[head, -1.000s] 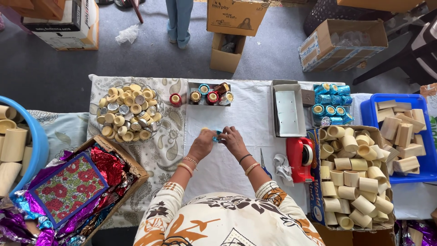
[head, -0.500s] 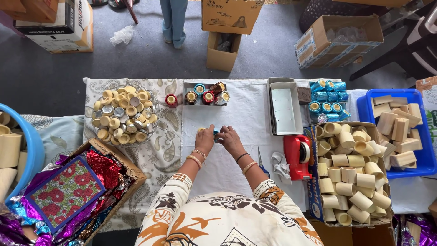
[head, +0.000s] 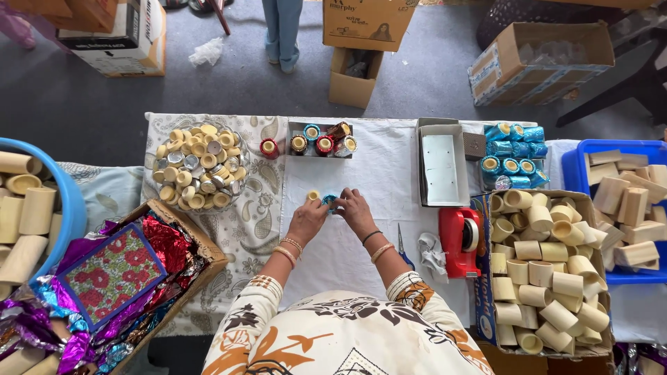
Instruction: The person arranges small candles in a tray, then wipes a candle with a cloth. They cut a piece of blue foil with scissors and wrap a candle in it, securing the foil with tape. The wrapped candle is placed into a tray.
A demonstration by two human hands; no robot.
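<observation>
A small blue foil-wrapped cup (head: 329, 202) sits at the middle of the bench (head: 389, 173), on its white cloth, pinched between my two hands. My left hand (head: 308, 219) comes in from the near left and my right hand (head: 356, 210) from the near right; the fingers of both are clenched around the blue piece, which is mostly hidden under them. Just to the left of it, touching my left fingertips, stands a bare cream-coloured cup (head: 313, 196).

Farther off, a shallow grey tray (head: 321, 144) holds four cups wrapped in blue, red and gold foil, with a single red-wrapped cup (head: 269, 148) just left of it. Further left, on a patterned cloth, a clear bowl (head: 200, 173) is heaped with cream and silver caps. To the right of my hands lie small blue-handled scissors (head: 404, 248), a crumpled scrap of white tape (head: 432, 254) and a red tape dispenser (head: 462, 238). Behind those is an open white box (head: 442, 167), and beside it a stack of blue-wrapped cups (head: 513, 156). A cardboard box (head: 549, 271) of plain cream tubes fills the near right, with a blue crate (head: 611, 201) of more tubes beyond it. At the near left, a box of shiny red, purple and blue foil sheets (head: 118, 278) sits beside a blue tub (head: 62, 208) of tubes.
</observation>
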